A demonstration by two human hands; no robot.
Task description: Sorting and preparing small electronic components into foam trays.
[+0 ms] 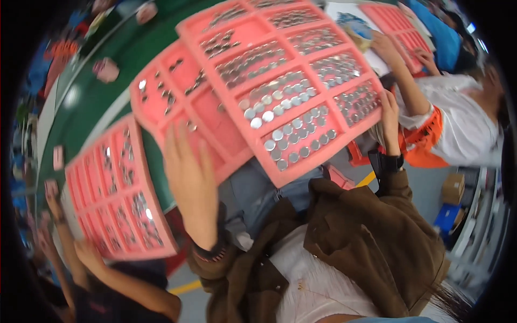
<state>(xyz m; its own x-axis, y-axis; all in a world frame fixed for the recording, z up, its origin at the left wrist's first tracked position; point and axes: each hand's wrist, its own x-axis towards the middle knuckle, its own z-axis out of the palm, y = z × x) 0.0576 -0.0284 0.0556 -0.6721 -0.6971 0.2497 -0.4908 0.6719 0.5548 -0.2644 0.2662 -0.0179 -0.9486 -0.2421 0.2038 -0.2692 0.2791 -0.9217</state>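
Along the right edge of the large pink tray (326, 151), loaded with silvery discs (256, 123) and overlapping a lower pink tray (207, 107), gripping with the right hand (391, 116). Left of that tray, spreading a seemingly unladen left hand (188, 177), possibly touching. Farther left, showing room over green tabletop (148, 39).

Left hand (189, 180) outstretched, its back showing, right hand (389, 116) gripping.

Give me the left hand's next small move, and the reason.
Probably bring the left hand to the left edge of the upper tray: only the right hand appears to hold it, at its right edge, while it overlaps the lower tray and carries metal discs.
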